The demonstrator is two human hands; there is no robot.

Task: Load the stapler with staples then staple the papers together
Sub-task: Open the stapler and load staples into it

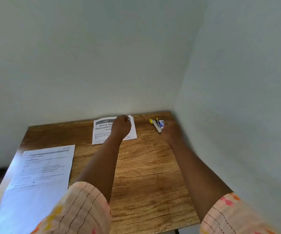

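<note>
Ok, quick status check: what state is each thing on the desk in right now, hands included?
Stapler: lying on the desk, seemingly hinged open.
Small blue-and-white box: beside the stapler, against the right hand.
Right hand: at the stapler and box; grip unclear.
Left hand: fingers curled, resting on the small sheet.
Small sheet: flat, near the wall.
Large sheet: flat, near left, untouched.

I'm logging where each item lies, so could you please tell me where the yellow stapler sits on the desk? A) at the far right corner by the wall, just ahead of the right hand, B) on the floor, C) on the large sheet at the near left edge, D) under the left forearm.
A: the yellow stapler lies opened at the desk's far right corner, just ahead of the right hand.
</note>
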